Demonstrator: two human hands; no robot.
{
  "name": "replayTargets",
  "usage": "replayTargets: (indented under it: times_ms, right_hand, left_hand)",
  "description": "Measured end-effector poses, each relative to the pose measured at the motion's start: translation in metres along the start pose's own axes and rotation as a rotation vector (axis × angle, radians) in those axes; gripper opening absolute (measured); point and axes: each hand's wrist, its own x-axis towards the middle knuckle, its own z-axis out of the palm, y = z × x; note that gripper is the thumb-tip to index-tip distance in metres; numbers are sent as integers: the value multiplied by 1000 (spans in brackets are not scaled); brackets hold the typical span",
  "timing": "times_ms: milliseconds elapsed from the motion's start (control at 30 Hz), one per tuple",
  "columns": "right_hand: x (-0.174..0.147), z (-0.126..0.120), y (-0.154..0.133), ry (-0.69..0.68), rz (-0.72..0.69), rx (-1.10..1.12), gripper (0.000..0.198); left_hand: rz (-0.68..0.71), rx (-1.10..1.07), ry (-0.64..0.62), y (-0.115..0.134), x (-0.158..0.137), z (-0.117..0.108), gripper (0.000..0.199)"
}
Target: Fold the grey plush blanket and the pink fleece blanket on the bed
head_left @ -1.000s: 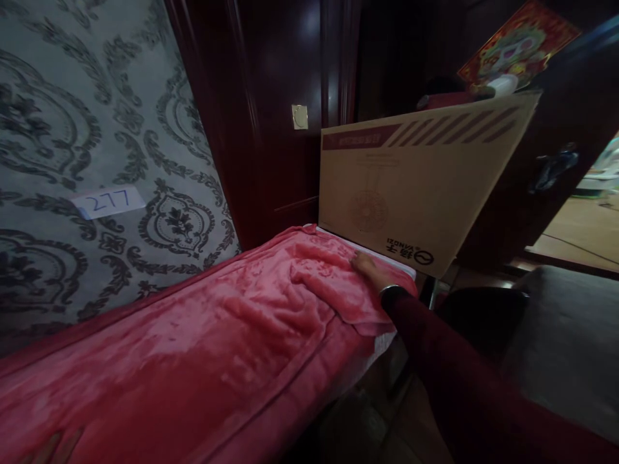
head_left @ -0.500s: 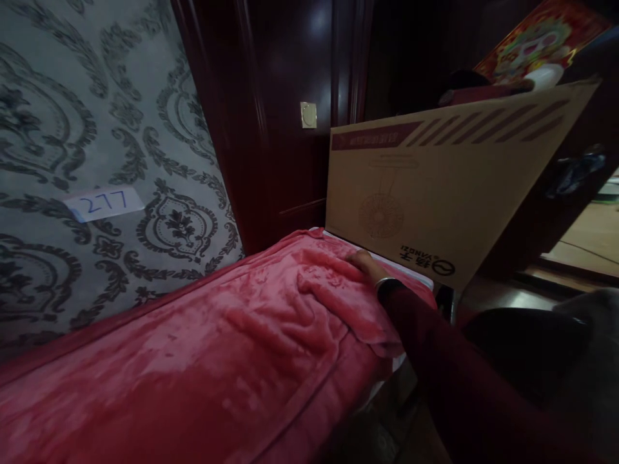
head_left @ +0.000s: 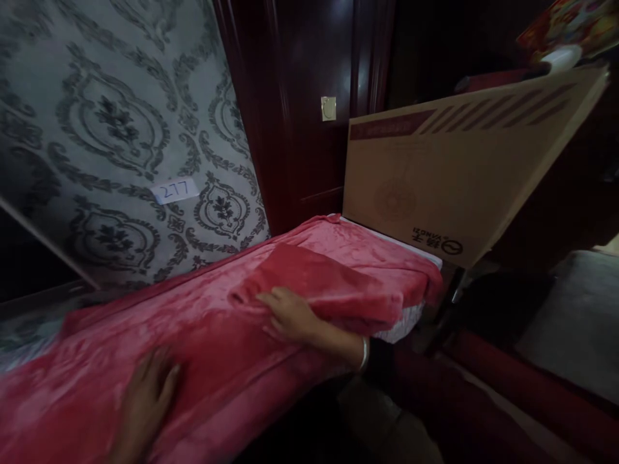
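A plush red blanket (head_left: 207, 361) is spread over a long surface along the wall. Its far part is turned back in a flat fold (head_left: 314, 274), which shows a smoother, darker side. My right hand (head_left: 290, 314) has its fingers closed on the near left edge of that fold, and a bracelet circles the wrist. Lower left, my left hand (head_left: 147, 390) lies on the blanket with thumb and fingers apart, holding nothing. Beneath the blanket's front right edge a pale, crinkled cloth (head_left: 401, 323) shows.
A large cardboard box (head_left: 449, 174) stands past the blanket's far end, before a dark red door (head_left: 304, 148). Patterned wallpaper with a paper label (head_left: 175, 191) reading 277 runs along the left. A grey covered shape (head_left: 575, 309) sits at right.
My right hand has come from the far edge toward the left and nearer, bringing blanket over into a fold. My left hand has entered view. The camera has turned left.
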Motion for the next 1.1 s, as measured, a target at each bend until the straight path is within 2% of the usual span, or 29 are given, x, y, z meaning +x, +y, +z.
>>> replayTargets:
  times_ms: [100, 167, 267, 333, 400, 467, 533, 633, 700, 733, 800, 867, 933, 1100]
  right_hand:
    - [-40, 49, -34, -15, 54, 72, 54]
    - [-59, 62, -42, -33, 82, 66, 53]
    - [-82, 57, -39, -80, 136, -29, 48]
    - [-99, 45, -30, -95, 161, -69, 47]
    - [-121, 33, -16, -55, 176, -53, 47]
    - [-148, 23, -1, 62, 209, -17, 46]
    - [-175, 13, 18, 253, 311, 1, 44]
    - [-210, 1, 49, 585, 608, 84, 53]
    - [-225, -4, 67, 727, 847, 302, 63]
    - [-230, -5, 75, 753, 958, 464, 65]
    - [-237, -4, 85, 718, 1114, 822, 57]
    - [-241, -2, 88, 643, 1164, 1069, 43]
    - [-245, 0, 87, 596, 1160, 1152, 39]
    - [-257, -16, 84, 554, 1141, 1124, 33]
  left_hand:
    - [-216, -246, -100, 38, -14, 19, 63]
    - [-323, -460, -242, 62, -25, 34, 70]
    - [-324, -614, -247, 80, -39, 54, 69]
    - [-308, -632, -198, 78, -44, 63, 67]
    - [-335, -627, -180, 69, -46, 70, 69]
    - [-376, -617, -148, 59, -45, 75, 72]
    - [-383, -606, -97, 51, -42, 79, 70]
    - [-278, -517, -76, 47, -32, 83, 61]
    - [-147, -427, -128, 49, -23, 84, 54]
    - [-85, -385, -164, 52, -18, 84, 49]
    - [-1, -315, -227, 59, -10, 84, 38]
    - [22, -257, -243, 66, -4, 84, 28]
    - [4, -218, -235, 72, 0, 83, 21]
    - [-80, -288, -178, 81, 6, 76, 14]
